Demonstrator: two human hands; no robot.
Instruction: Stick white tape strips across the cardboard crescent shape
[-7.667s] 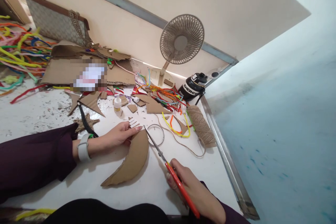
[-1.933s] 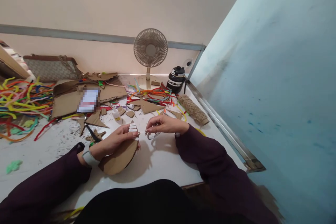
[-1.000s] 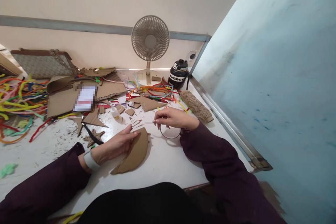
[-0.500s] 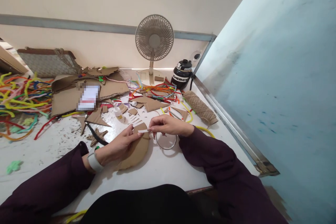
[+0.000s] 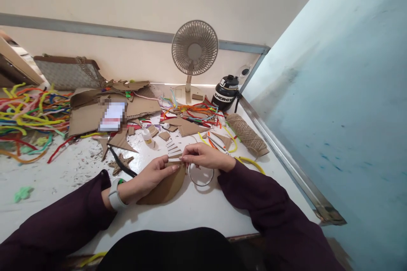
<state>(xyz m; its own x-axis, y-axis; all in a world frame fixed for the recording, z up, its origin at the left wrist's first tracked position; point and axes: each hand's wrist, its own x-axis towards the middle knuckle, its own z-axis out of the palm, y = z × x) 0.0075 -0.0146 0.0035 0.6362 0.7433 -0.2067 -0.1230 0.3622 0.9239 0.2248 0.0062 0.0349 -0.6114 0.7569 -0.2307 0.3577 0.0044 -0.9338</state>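
Item 1: cardboard crescent (image 5: 168, 188), approx. centre front of white table (image 5: 203, 216), under L hand; upper part hidden by fingers, pointed lower end visible.
Item 2: L hand (image 5: 152, 174), grasping crescent's upper part, thumb on top; undersides n/v.
Item 3: R hand (image 5: 202, 155), thumb + index pinching white strip (image 5: 174, 159) at R end, over crescent's top; L end meets L fingertips, contact unclear.
Item 4: thin ring (image 5: 201, 185), below R hand, upper arc hidden; can't tell if held.
Item 5: narrow pale strips (image 5: 172, 147), fanned beyond fingers; attachment unclear.
Misc.: phone (image 5: 112, 116), pixelated, illegible; yellow pipe cleaner (image 5: 93, 258), btm edge, cut off; patterned bag (image 5: 68, 74), rear L.
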